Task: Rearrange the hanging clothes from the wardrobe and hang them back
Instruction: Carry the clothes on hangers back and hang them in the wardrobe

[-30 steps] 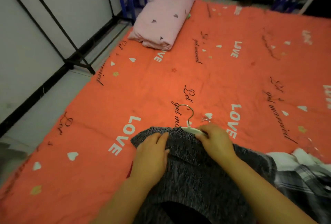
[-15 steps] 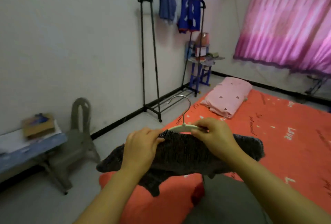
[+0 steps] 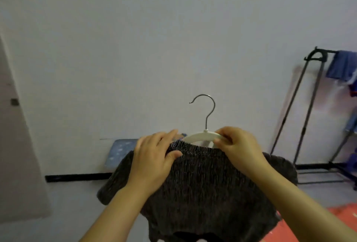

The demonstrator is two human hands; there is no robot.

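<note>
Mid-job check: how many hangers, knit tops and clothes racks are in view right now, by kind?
White hanger: 1
Dark knit top: 1
Black clothes rack: 1
Total: 3

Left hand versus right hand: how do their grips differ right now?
The left hand holds the neckline of the grey knit top, thumb in front; the right hand pinches an arm of the white hanger. The left hand's fingers lie fairly straight, the right hand's are curled. Both help hold the top up.
</note>
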